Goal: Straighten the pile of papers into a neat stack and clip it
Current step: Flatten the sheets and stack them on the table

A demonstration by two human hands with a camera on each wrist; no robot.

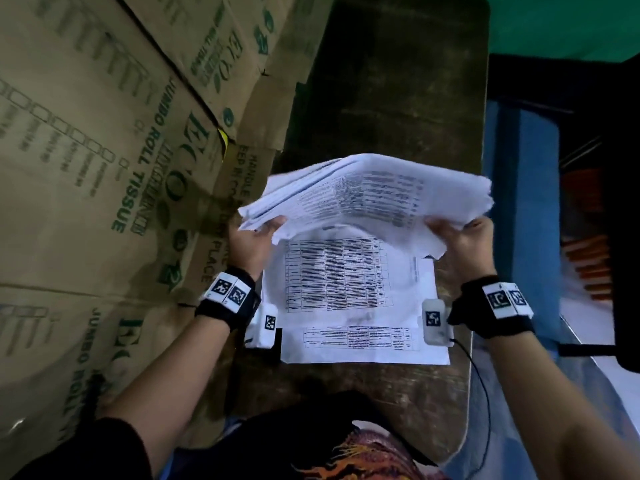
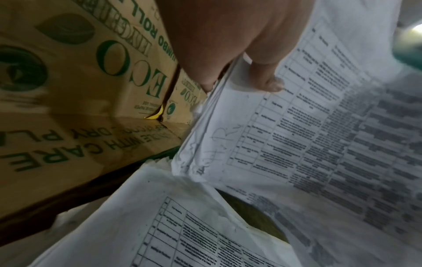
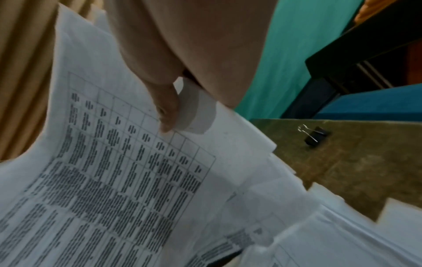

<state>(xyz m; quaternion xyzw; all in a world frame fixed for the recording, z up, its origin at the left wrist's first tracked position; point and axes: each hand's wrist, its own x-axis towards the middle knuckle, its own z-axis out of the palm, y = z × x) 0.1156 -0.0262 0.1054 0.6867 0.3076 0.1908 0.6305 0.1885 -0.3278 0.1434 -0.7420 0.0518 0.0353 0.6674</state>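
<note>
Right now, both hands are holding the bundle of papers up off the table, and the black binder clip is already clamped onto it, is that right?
Not quite: both hands, left hand and right hand, hold the bundle of papers up, but the black binder clip lies loose on the table, as the right wrist view shows.

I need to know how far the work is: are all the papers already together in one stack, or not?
Not yet. Both hands hold a lifted bundle, while loose sheets lie on the table below it.
</note>
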